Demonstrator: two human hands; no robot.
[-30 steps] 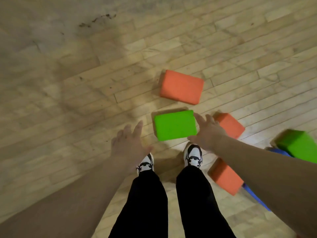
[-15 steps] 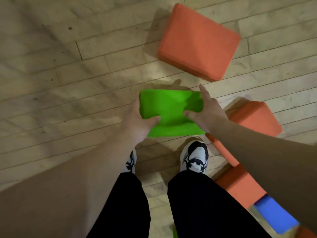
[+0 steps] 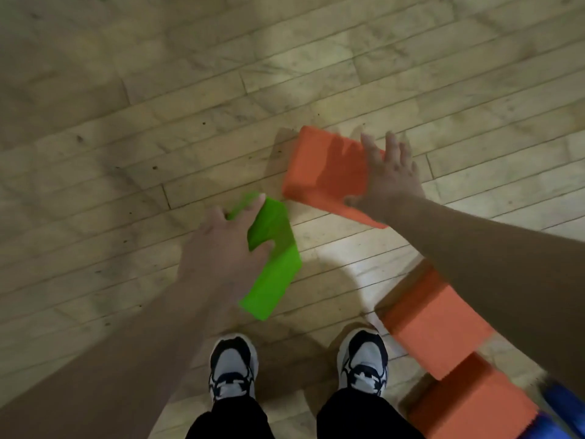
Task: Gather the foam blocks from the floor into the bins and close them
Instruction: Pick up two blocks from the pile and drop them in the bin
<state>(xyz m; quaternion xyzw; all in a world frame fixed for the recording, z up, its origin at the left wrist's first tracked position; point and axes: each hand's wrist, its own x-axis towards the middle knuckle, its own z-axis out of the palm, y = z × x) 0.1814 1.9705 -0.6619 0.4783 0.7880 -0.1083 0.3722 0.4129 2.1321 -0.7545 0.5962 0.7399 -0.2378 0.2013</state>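
Green block point(image 3: 275, 264): you grip it in your left hand point(image 3: 221, 248), tilted on end, off the floor point(image 3: 190, 90). Big orange block point(image 3: 323, 169): on the floor, your right hand point(image 3: 392, 179) spread on its far end. Two more orange blocks point(image 3: 433, 327) point(image 3: 474, 410) lie touching by your right foot, with a blue block point(image 3: 566, 403) just beside them, at the frame corner.

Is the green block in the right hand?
No, the left hand grips the green block, while the right hand is spread over the far orange block.

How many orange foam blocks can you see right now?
3 orange rectangular foam blocks: one at the right hand, two by the right shoe. The forearm may hide more.
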